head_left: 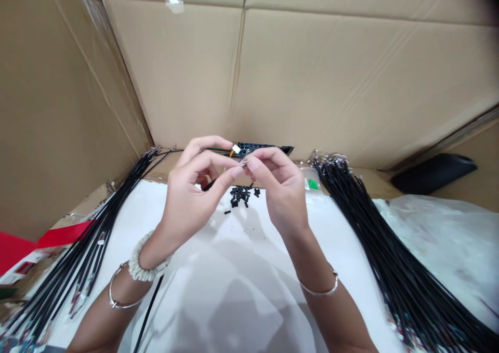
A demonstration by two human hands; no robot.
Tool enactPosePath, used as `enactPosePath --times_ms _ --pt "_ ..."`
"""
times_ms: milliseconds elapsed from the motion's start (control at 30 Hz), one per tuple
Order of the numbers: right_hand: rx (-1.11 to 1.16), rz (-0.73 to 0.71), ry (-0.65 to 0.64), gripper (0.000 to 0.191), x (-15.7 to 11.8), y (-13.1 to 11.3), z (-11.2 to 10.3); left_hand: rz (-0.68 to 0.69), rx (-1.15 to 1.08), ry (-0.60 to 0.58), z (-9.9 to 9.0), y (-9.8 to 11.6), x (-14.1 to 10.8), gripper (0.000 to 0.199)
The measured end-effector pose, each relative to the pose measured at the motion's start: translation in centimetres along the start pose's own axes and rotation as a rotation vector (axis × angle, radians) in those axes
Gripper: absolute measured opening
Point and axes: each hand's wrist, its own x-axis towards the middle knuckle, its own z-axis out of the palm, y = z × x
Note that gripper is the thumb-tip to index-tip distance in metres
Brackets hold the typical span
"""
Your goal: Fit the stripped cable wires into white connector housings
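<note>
My left hand [195, 186] is closed, with thumb and index finger pinching thin wires at the end of a black cable [150, 311]. The cable hangs below that hand and runs down toward me. A small white connector [236, 149] on orange and yellow wires sticks up by its fingertips. Touching the left fingertips, my right hand [283, 186] is closed in a pinch on the thin wires [245, 164]. The exact wire ends are too small to make out. Just beyond and below the fingers lies a pile of short black tube pieces [239, 194] on the white table [226, 280].
Bundles of black cables lie at left [113, 212] and right [374, 228]. Cardboard walls [312, 77] enclose the back and sides. A clear plastic bag [440, 244] and a dark, long object [432, 173] are at right. Behind my hands sits a black mesh tray [267, 148].
</note>
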Motion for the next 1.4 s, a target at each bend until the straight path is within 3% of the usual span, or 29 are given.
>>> enactPosePath --times_ms 133,267,367,567,833,1400 --pt "-0.262 -0.247 0.099 0.012 -0.3 -1.7 -0.7 0.097 0.125 -0.035 0.2 0.1 -0.3 0.006" --pt "-0.528 -0.214 0.007 0.018 -0.5 -3.4 -1.3 0.195 0.172 -0.095 0.7 0.1 -0.6 0.005" --pt "-0.594 -0.159 -0.051 0.017 -0.4 -3.8 -1.5 0.243 0.191 -0.129 0.9 -0.1 -0.7 0.005" --pt "-0.470 -0.002 -0.136 0.013 -0.1 -4.0 -2.2 0.231 0.227 -0.187 0.5 -0.1 -0.7 0.004" --pt "-0.117 0.254 -0.206 0.013 0.2 -3.8 -2.5 0.193 0.231 -0.199 -0.3 0.5 -0.3 0.006" --pt "-0.063 0.299 -0.240 0.015 0.2 -3.5 -2.5 0.133 0.258 -0.202 -0.6 0.6 -0.1 0.006"
